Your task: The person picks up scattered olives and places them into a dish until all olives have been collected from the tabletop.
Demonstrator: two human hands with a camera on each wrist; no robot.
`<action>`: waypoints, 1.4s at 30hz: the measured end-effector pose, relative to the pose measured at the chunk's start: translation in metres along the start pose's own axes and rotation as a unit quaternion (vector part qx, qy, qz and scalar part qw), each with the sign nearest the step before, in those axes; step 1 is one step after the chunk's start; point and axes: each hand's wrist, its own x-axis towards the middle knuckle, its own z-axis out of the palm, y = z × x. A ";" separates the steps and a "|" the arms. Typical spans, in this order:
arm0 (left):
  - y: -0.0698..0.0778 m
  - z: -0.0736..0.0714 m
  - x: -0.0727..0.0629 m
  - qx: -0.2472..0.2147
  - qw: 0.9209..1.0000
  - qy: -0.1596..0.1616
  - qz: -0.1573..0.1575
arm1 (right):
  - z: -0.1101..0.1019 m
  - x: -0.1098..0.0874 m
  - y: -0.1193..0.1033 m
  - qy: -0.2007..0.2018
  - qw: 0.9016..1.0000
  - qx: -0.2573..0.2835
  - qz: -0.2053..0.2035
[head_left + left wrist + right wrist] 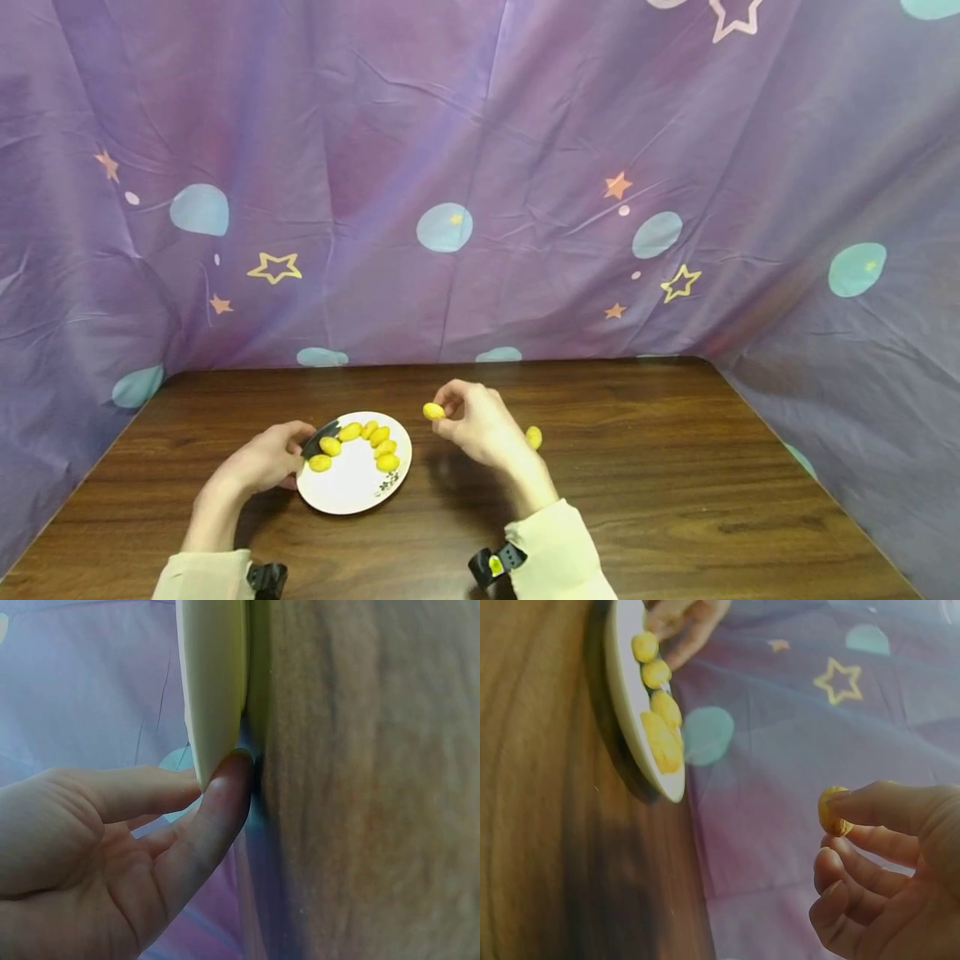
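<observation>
A white plate (pixel 348 489) with a dark patch and a leaf print at its rim sits left of centre on the table. Several small yellow oval fruits (pixel 350 432) form an arc along its far half. My left hand (pixel 262 458) holds the plate's left edge; the left wrist view shows the rim (pixel 214 690) pinched between thumb and fingers. Above the table, right of the plate, my right hand (pixel 483 425) pinches one yellow oval fruit (pixel 831 811) between thumb and fingertips. Another yellow fruit (pixel 533 437) lies on the table beyond the right wrist, partly hidden by it.
The brown wood-grain table (pixel 675 492) extends to both sides of the hands. A purple cloth (pixel 390 167) with stars and blue spots hangs behind it and along its sides. Black straps with wrist cameras (pixel 497 564) are worn at both cuffs.
</observation>
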 end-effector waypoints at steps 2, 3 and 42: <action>0.000 0.000 0.000 0.002 1.000 0.001 -0.001 | 0.006 0.000 -0.003 -0.008 1.000 -0.009 -0.012; 0.000 0.000 0.000 0.002 1.000 0.001 -0.001 | 0.009 0.001 -0.005 -0.011 1.000 -0.014 -0.016; -0.004 0.002 -0.003 -0.025 1.000 0.006 0.012 | 0.114 0.029 -0.057 -0.166 0.950 -0.261 -0.040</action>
